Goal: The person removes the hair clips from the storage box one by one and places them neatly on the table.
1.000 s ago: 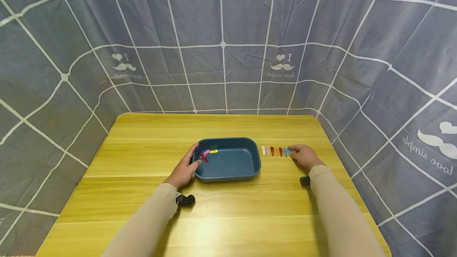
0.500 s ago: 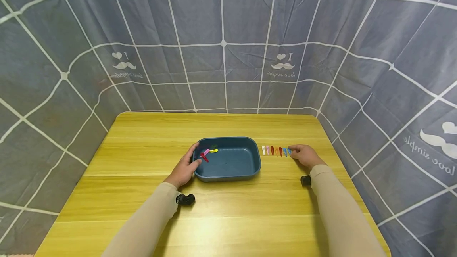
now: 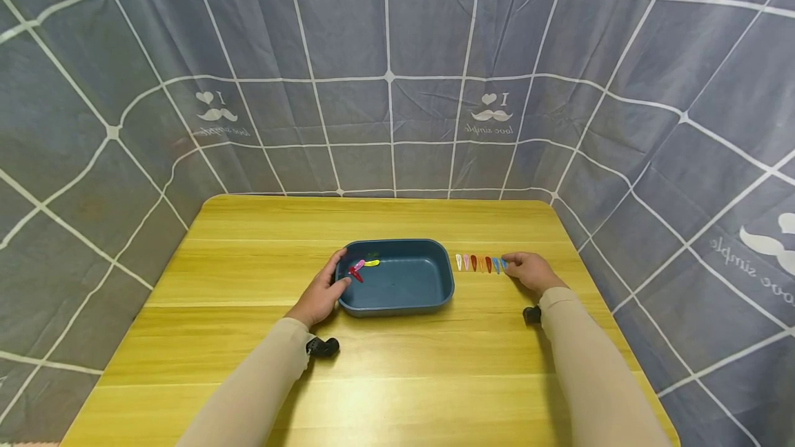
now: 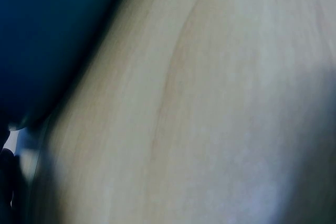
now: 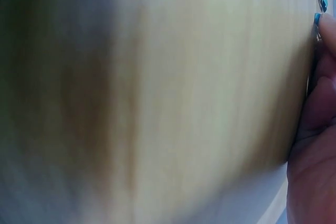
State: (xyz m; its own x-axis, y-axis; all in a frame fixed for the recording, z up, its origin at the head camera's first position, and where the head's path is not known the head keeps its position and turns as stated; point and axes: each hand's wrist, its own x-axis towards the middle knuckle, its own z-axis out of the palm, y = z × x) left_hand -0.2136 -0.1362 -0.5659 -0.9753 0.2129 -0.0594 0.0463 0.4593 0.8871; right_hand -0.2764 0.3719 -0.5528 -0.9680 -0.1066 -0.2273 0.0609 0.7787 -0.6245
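In the head view my left hand (image 3: 318, 294) grips the left end of a dark blue plastic bin (image 3: 394, 311), thumb over the rim and fingers along the outside. A pink hair clip (image 3: 359, 265), a yellow hair clip (image 3: 371, 263) and red clip pieces (image 3: 356, 274) lie in its left part. To the right of the bin, several snap hair clips stand in a row on the table. At the row's right end my right hand (image 3: 533, 272) pinches a blue hair clip (image 3: 504, 263), partly hidden by the fingertips. Beside it lies another blue hair clip (image 3: 496, 265).
The row also holds a white clip (image 3: 458, 262), a pink clip (image 3: 466, 262), an orange clip (image 3: 481, 264) and red clips (image 3: 474, 263). Under everything is a yellow wood-grain table (image 3: 397, 392). A grey checked curtain (image 3: 348, 33) hangs around its back and sides.
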